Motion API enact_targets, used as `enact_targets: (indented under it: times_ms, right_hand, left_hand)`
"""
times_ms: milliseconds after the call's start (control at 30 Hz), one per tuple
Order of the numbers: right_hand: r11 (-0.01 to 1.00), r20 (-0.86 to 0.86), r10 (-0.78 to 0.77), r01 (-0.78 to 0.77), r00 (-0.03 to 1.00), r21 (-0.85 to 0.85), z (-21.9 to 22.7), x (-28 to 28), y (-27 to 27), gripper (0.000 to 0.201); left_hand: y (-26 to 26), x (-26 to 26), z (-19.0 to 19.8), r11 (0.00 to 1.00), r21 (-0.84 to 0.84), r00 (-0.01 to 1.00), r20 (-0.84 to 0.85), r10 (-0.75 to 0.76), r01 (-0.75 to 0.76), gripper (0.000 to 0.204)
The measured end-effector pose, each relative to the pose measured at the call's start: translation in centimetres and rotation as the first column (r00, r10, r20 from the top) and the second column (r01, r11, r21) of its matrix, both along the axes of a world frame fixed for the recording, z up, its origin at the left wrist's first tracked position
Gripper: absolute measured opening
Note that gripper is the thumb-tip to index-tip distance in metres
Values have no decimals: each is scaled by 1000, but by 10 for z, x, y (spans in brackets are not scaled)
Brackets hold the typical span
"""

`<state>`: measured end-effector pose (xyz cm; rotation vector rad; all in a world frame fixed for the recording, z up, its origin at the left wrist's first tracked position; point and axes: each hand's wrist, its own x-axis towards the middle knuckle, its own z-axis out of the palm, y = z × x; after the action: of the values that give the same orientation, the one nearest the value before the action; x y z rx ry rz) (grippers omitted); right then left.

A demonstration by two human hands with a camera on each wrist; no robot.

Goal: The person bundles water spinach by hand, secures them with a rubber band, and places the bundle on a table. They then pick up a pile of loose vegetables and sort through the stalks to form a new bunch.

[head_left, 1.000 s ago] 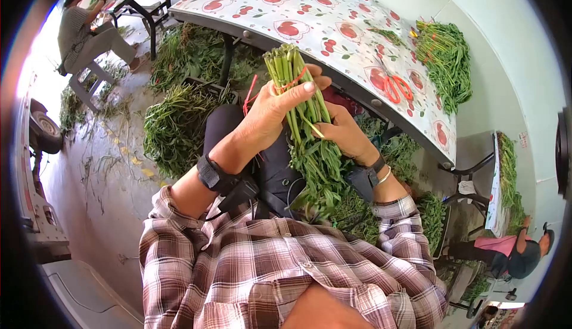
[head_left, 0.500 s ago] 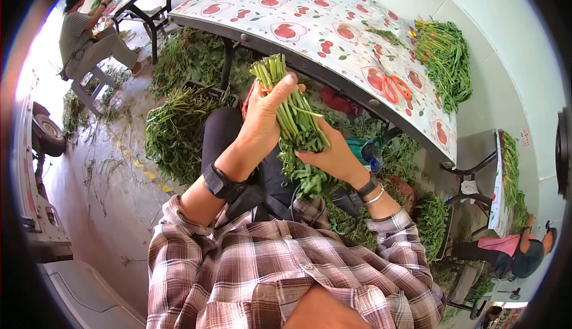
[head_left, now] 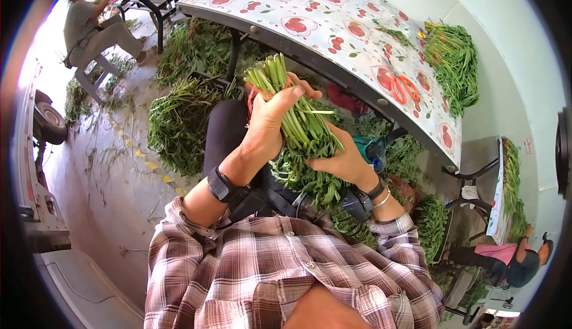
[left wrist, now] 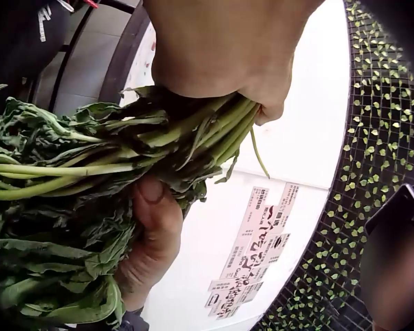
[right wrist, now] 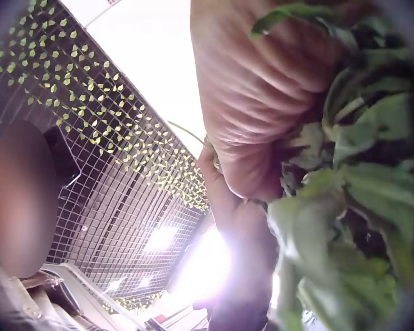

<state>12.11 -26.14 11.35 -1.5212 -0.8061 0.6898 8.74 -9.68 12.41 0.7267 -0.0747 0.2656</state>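
A bunch of leafy green stems slants in front of me, pale cut ends up and leaves down over my lap. My left hand grips its stems just below the cut ends, thumb across the front. A red tie shows at that hand, partly covered by it. Lower down, my right hand holds the leafy part, its thumb laid over the leaves and its other fingers mostly hidden behind. In the left wrist view the right thumb presses into the leaves. One thin stem sticks out sideways between the hands.
A table with a cherry-print cover stands ahead, bearing orange-handled scissors and a heap of greens. More greens are piled on the floor at left. One person sits far left; another is at far right.
The cut ends have tipped to the left. My right hand has gone from near the protruding stem to the leafy part below. The left hand keeps its grip near the tie.
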Motion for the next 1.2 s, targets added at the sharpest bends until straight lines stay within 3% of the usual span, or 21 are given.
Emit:
enact_targets:
  times_ms: [33,167,200,267,367,467,533,600,700,767,800,833,900,933,1033,1200]
  right_hand:
    - [1000,-1,1,-1,1000,0,-3,0,0,63]
    - [1000,-38,-6,6,999,10,-1,4,-4,63]
    - [1000,-44,15,-15,999,0,2,6,-6,64]
    - [1000,-42,8,-7,999,21,2,8,-12,63]
    - [1000,-295,-22,27,955,13,-3,7,-18,82]
    - [998,-400,5,21,916,61,-5,5,-16,80]
    - [999,-382,13,8,924,53,-2,2,-13,80]
    - [999,-362,20,-1,932,52,0,0,-9,80]
    - [999,-250,22,-10,968,49,5,-2,-6,74]
    - [998,77,-10,15,997,-63,10,0,-3,67]
    - [998,78,-11,16,997,-62,16,0,-2,67]
    - [986,322,-87,129,943,-110,22,-1,-2,65]
    - [943,709,-160,319,686,-96,24,1,-4,66]
    - [943,710,-161,320,686,-95,26,0,-4,66]
    - [907,911,-89,411,403,-94,27,-6,2,75]
    - [902,934,-41,415,354,-118,20,-11,9,83]
  left_hand:
    - [1,-1,-1,1000,0,1000,-1,1,-1,22]
    - [6,-3,-4,964,265,1000,19,-22,16,45]
    - [6,-4,-4,965,263,1000,19,-24,18,45]
    - [6,-4,1,998,33,998,37,45,-47,52]
    - [13,-4,-1,997,70,1000,21,-18,17,53]
    - [10,-6,-3,992,99,997,-21,-71,73,49]
    - [-1,-5,-6,998,-16,995,83,-53,55,43]
    - [-3,-6,-6,999,-30,998,59,-21,23,39]
    - [0,-7,-11,999,-4,999,35,-35,35,44]
    - [10,-7,-11,996,57,997,25,-71,69,47]
    - [15,-6,-10,988,115,994,14,-106,104,50]
    - [18,-4,-8,979,201,997,60,-55,42,53]
    - [18,-7,-1,985,170,998,57,-21,11,52]
    - [18,-8,1,990,139,998,53,17,-25,51]
    - [10,-8,5,996,73,998,-36,59,-57,44]
    - [9,-11,-4,997,-51,997,-64,48,-51,35]
